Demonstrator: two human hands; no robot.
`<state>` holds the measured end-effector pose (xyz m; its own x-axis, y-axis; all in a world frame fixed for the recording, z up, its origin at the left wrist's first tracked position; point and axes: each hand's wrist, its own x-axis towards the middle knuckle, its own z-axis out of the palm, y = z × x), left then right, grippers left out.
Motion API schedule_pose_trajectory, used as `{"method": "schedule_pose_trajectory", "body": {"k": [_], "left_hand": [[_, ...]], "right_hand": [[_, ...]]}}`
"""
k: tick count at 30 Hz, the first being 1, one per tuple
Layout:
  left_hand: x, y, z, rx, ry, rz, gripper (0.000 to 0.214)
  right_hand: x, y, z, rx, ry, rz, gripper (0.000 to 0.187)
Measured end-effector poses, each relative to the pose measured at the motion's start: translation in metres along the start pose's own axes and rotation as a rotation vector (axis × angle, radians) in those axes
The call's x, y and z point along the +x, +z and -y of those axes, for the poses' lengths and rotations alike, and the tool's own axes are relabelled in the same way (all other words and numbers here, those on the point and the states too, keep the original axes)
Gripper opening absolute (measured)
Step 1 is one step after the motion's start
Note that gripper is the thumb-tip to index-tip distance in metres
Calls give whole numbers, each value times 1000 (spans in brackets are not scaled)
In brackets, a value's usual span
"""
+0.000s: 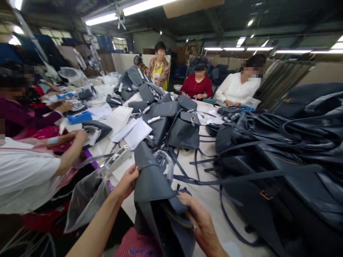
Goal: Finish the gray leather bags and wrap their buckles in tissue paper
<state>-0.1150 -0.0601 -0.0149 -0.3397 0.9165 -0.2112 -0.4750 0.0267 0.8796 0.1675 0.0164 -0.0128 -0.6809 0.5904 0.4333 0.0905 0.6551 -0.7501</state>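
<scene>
The left hand (130, 182) pinched the left edge of a dark grey bag (154, 180) between thumb and fingers; the right hand (199, 223) was curled around the bag's right side, by its open part, though the fingers tucked under there were hard to see; the bag hung tilted right in front of the person, at the edge of a pale table (209, 167). A clear plastic bag (85, 200) hung to the left of the left arm; a big heap of dark bags and straps (294, 203) lay on the right. Past the held bag, another grey bag (184, 132) with a gold buckle stood on the table; white papers (138, 132) lay to its left; a worker in white (29, 175) had both hands on a dark piece (103, 130). Farther back was a pile of grey bags (146, 92); behind it stood a person in a yellow apron (158, 73); a person in a red top (197, 86) was to the right, under long bright lights.
</scene>
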Motion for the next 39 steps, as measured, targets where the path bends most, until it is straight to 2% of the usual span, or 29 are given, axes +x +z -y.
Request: {"method": "schedule_pose_trajectory", "body": {"k": [2,5,8,10,13,15,17,18,20,23,24,26,29,31,33,36,37,39], "left_hand": [[7,14,21,0,29,64,65],[15,33,51,40,13,163,59],[17,39,69,100,12,127,50],[15,40,71,188,31,81,46],[11,44,62,438,101,-20,34],[7,48,52,630,168,-132,24],[0,52,42,710,206,-195,22],[-5,54,38,696,192,-183,22],[-15,59,31,588,67,-64,23],[-32,69,23,364,-192,171,28],[-37,73,21,296,-243,222,29],[-45,80,19,202,-281,268,29],[-52,86,17,122,-294,285,28],[-55,87,15,108,-307,313,29],[-57,87,13,161,-330,340,29],[-63,88,8,407,-327,325,24],[-65,89,6,552,-264,283,24],[-68,89,1,883,-24,160,25]], "right_hand": [[-23,-8,-19,-26,155,-8,28],[-50,-19,-33,-24,259,78,34],[-59,-36,-35,-81,350,96,34],[-53,-50,-33,-186,447,3,32],[-27,-66,-20,-306,541,-138,31],[-6,-67,-3,-315,525,-127,32],[11,-61,20,-317,490,-29,30],[16,-55,32,-320,486,30,29],[20,-42,54,-272,522,166,34],[10,-23,72,26,674,388,43],[5,-18,73,150,730,427,45],[-5,-9,68,354,831,422,48],[-17,0,58,538,964,296,53],[-18,6,55,650,1039,115,54],[-12,11,56,800,1070,-127,52],[8,19,61,1012,1042,-447,48],[15,20,62,1053,1041,-508,50],[26,22,64,1092,1066,-547,51]]}}
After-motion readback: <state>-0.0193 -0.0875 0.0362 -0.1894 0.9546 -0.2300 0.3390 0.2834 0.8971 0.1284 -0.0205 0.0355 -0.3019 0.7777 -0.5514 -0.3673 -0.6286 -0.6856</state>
